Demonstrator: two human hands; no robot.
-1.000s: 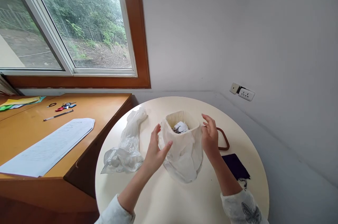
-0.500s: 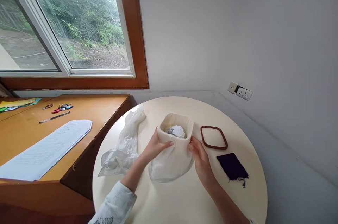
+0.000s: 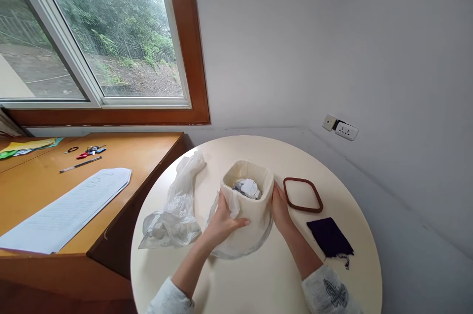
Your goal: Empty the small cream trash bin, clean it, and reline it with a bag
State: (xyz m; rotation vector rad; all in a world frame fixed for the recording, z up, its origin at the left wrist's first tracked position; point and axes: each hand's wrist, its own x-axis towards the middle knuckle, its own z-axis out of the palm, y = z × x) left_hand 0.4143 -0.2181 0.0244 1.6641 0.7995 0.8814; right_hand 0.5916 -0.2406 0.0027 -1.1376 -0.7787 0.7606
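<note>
A cream waste bin point(image 3: 254, 213) stands upright on the round table, with crumpled white paper point(image 3: 248, 188) inside. A thin translucent plastic bag point(image 3: 240, 254) is draped over its rim and hangs loosely down the outside. My left hand point(image 3: 222, 223) is closed against the bin's left side over the plastic, thumb stretched across the front. On the opposite side, my right hand point(image 3: 282, 210) grips the bin below the rim; its fingertips are partly hidden behind it. A brown rounded-square ring point(image 3: 303, 194) lies just right of the bin.
A crumpled clear plastic bag point(image 3: 177, 205) lies on the left of the round table point(image 3: 240, 294). A dark purple cloth point(image 3: 330, 237) lies at the right. Beside the table, a wooden desk point(image 3: 155, 156) holds papers point(image 3: 70, 210), a pen point(image 3: 80, 164) and keys point(image 3: 92, 151).
Both hands have slid a little down the bin's sides, the right one further around it. The plastic on the left has bunched up by my left hand. The camera view has shifted slightly.
</note>
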